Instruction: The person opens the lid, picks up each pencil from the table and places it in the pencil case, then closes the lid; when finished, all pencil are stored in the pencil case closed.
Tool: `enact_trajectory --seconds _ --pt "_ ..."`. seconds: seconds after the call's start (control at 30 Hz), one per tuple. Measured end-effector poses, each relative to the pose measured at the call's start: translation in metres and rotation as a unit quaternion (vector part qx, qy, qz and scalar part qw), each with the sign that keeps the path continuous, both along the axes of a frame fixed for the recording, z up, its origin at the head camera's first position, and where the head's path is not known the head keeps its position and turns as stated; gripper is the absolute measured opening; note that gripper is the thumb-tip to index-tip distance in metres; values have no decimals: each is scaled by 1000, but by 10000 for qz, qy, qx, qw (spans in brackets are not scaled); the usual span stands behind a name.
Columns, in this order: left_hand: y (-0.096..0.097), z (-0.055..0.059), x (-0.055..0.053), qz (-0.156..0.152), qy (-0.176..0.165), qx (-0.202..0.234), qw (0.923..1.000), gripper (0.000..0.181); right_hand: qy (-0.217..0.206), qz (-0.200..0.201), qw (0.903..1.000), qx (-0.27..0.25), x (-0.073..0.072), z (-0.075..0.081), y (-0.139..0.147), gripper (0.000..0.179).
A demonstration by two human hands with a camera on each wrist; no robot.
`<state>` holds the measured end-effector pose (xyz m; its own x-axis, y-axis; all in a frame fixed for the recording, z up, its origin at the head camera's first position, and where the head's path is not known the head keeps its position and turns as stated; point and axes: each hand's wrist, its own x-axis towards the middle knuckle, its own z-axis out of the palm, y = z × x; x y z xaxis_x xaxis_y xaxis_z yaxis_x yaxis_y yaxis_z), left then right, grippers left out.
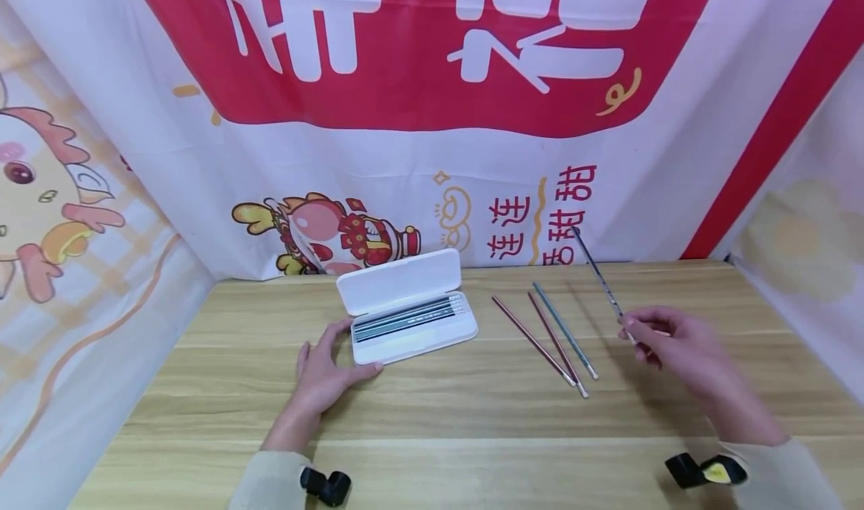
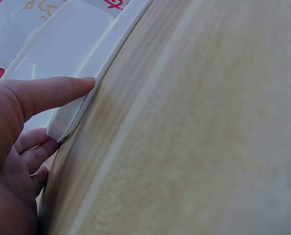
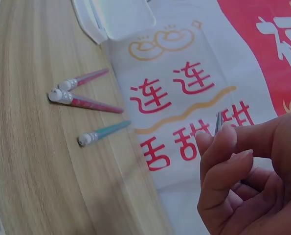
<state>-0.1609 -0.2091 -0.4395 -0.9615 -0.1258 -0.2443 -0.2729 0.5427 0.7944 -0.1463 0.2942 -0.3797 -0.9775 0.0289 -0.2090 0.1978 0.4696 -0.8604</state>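
A white pencil case (image 1: pixel 413 351) lies with its lid (image 1: pixel 398 281) raised, and several dark and green pencils (image 1: pixel 405 319) fill its tray. My left hand (image 1: pixel 322 381) grips the case's left end, thumb along the front edge and fingers behind the corner. In the left wrist view the thumb (image 2: pixel 57 93) lies on the white rim. Off to the right, my right hand (image 1: pixel 675 341) pinches a dark pencil (image 1: pixel 597 274) near its lower end, holding it tilted above the table. Two red pencils (image 1: pixel 529 336) and a blue-green pencil (image 1: pixel 565 330) lie between case and right hand.
The wood-grain table (image 1: pixel 432 435) runs back to a hanging cloth (image 1: pixel 432 157) printed in red and white, just behind the case. Another printed cloth (image 1: pixel 88 307) borders the left side. On each sleeve sits a small black device (image 1: pixel 326 486).
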Motion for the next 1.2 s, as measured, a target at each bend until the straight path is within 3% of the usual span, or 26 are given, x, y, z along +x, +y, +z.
enact_trajectory --seconds 0.4,0.67,0.93,1.07,1.2 --pt "-3 2 1 14 4 21 10000 99 370 639 9967 350 -37 16 -60 34" --pt "-2 0 0 -13 143 109 9998 96 830 1170 9867 769 -67 24 -110 21" --pt "0 -1 -1 7 118 132 9998 97 1211 1707 9698 1249 -96 5 -151 10" --pt "-1 -1 0 12 122 132 9998 97 1458 2043 9594 1289 -104 -7 -170 7" --pt "-2 -1 0 0 159 121 9998 97 1426 2186 9542 1464 -108 -12 -189 7"
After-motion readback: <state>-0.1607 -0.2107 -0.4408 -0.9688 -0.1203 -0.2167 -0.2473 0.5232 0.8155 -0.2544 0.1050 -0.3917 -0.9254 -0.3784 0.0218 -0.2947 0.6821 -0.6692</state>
